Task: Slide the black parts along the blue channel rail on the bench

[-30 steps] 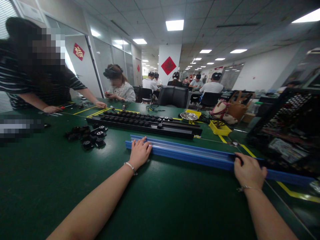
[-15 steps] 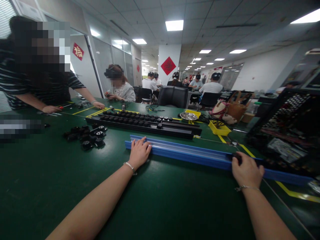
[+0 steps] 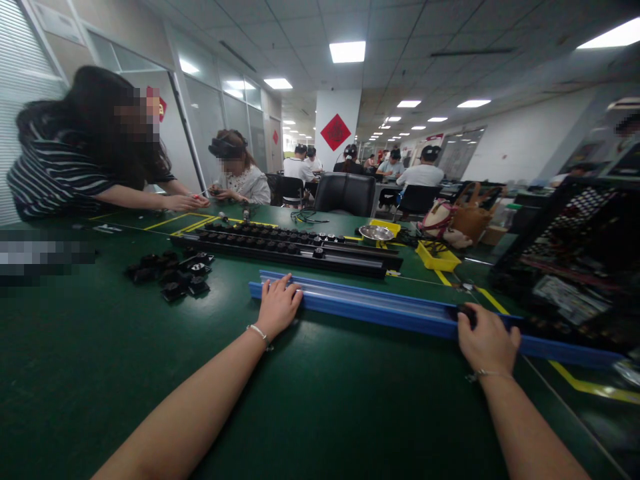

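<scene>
A long blue rail [image 3: 380,310] lies across the green table [image 3: 100,360] in front of me. My left hand [image 3: 277,305] rests on the rail's left end, fingers spread flat over it. Further right, my right hand [image 3: 486,343] has its fingers curled over a small black part [image 3: 467,311] that sits in the rail. Beyond the blue rail lie long black rails [image 3: 295,250] filled with a row of black parts. A loose pile of black parts [image 3: 173,270] lies on the table to the left.
A person in a striped top [image 3: 75,167] leans over the table's far left; another sits behind. A metal bowl [image 3: 377,233] and yellow trays [image 3: 440,257] stand at the back right, bags [image 3: 463,217] beyond. A dark crate [image 3: 575,267] stands at right.
My right hand has slid a little left along the blue rail with the black part. The person in the striped top has straightened and drawn both hands together. My left hand stays put.
</scene>
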`<state>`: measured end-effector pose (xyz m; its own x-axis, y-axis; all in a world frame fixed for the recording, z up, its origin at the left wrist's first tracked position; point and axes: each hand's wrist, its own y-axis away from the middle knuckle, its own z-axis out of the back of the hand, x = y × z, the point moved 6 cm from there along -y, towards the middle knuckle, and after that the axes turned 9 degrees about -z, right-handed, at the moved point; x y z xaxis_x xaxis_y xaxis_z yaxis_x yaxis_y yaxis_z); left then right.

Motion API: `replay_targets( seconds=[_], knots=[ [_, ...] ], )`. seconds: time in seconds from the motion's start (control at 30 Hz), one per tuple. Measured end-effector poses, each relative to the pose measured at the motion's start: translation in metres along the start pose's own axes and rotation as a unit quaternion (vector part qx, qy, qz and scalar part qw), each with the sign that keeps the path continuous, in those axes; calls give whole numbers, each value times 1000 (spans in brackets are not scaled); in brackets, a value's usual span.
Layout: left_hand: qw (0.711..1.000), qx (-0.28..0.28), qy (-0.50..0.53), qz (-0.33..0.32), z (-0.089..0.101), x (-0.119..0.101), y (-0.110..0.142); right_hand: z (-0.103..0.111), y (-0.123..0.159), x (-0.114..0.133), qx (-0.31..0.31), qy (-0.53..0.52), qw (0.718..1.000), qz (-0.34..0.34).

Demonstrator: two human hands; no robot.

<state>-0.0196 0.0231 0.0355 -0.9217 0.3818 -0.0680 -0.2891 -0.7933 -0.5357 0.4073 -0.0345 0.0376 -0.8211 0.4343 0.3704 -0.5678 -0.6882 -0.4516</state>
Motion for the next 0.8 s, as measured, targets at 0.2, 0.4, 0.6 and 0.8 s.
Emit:
replay_targets(
  seconds=[0.2, 0.4, 0.6, 0.8],
  knots=[
    [1000, -2, -3, -3, -1, 1, 0, 1, 1, 4, 16, 7, 1000, 9],
    [1000, -2, -7, -4, 0, 0, 0, 1, 2, 6, 12, 7, 1000, 14],
    [1000, -5, 5, 0, 2, -1, 0, -2, 5, 15, 23, 2, 999, 43],
    [1000, -3, 3, 0, -2, -1, 0, -3, 12, 29, 21, 1, 997, 68]
  ],
)
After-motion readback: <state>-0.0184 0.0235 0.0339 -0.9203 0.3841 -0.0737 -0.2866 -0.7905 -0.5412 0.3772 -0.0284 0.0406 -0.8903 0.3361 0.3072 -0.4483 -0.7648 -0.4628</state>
